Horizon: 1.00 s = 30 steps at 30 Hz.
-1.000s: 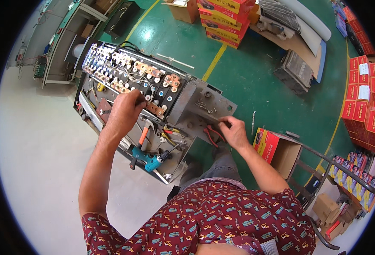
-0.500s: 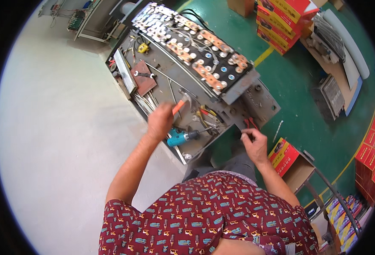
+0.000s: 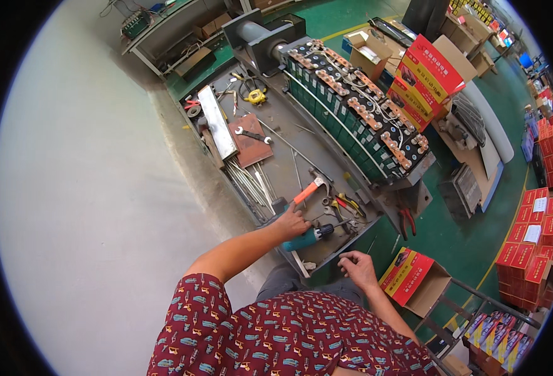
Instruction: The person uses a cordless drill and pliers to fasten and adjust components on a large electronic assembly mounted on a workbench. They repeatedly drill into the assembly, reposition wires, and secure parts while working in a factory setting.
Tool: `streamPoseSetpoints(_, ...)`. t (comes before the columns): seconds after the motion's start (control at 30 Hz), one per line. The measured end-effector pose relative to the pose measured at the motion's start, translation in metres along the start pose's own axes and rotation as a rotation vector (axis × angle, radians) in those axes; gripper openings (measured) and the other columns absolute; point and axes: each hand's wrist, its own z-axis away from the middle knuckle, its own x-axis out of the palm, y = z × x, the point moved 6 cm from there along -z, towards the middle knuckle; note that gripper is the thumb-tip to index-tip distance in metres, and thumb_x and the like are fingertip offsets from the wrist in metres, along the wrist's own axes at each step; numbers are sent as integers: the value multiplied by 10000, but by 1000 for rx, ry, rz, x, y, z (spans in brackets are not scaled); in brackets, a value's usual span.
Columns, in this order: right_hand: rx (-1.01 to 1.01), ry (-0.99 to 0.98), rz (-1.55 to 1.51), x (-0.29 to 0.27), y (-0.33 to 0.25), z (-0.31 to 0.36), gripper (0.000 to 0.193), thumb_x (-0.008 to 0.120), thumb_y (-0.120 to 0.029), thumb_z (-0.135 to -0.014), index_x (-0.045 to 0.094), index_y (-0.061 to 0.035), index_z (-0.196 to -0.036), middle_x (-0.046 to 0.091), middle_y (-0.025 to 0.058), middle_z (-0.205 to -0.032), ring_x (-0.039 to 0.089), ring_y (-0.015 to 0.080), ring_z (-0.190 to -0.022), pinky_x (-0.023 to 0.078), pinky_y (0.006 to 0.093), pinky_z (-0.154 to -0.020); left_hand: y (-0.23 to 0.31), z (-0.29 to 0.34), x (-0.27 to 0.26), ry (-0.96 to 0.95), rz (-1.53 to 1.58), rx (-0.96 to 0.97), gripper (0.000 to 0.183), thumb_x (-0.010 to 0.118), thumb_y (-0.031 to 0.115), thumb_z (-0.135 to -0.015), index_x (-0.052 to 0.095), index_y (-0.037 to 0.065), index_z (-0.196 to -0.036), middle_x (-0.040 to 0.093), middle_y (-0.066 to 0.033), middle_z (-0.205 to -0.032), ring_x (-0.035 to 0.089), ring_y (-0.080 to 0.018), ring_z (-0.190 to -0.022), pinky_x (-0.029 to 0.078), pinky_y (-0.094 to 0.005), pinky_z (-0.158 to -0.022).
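Observation:
My left hand [image 3: 292, 224] is over the grip of a teal cordless drill [image 3: 302, 240], fingers partly spread. Its forefinger reaches the lower end of the orange handle of a claw hammer [image 3: 307, 191], which lies on the steel tray [image 3: 282, 150]. The palm hides much of the drill's grip. Off the tray's near corner, my right hand [image 3: 359, 269] has its fingertips curled together; whether anything small is between them is hidden. Pliers [image 3: 350, 203] with yellow and red handles and a spanner [image 3: 328, 203] lie beside the hammer.
A long battery pack [image 3: 351, 103] with copper links stands along the tray's far side. A double-ended wrench [image 3: 253, 134] rests on a reddish plate [image 3: 249, 150], near metal rods [image 3: 249, 182]. Red-handled pliers [image 3: 406, 220] hang at the tray's right end. An opened carton [image 3: 408, 276] stands right.
My left hand has moved off the hammer's handle and down over the drill, its fingers loosening from a fist. The view has shifted, and my right hand sits closer to my body.

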Motion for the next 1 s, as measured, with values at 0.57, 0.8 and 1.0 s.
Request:
streamPoseSetpoints(0.57, -176, 6, -473, 81, 8, -14, 458, 780, -328, -919, 615, -11, -1205, 666, 62, -1100, 643, 187, -1004, 572, 402, -903, 76, 78, -79, 498, 1713, -277, 833, 831, 123, -828, 351, -28, -1492, 515, -205, -1433, 527, -302, -1338, 459, -408, -1102)
streamPoseSetpoints(0.8, -256, 186, -599, 50, -12, 6, 441, 732, -74, -880, 569, -8, -1284, 678, 112, -1112, 703, 228, -916, 603, 396, -836, 58, 89, -96, 344, 1290, 180, 600, 728, 60, -854, 528, 14, -1418, 635, -197, -1328, 620, -317, -1240, 474, -415, -1073)
streamPoseSetpoints(1.0, 5, 447, -621, 46, 23, 38, 384, 746, -98, -863, 586, 15, -1193, 710, 125, -955, 714, 217, -800, 607, 353, -738, -48, 88, -16, 283, 780, -403, 537, 743, 178, -807, 574, 100, -1311, 650, -174, -1207, 612, -394, -1131, 528, -481, -941)
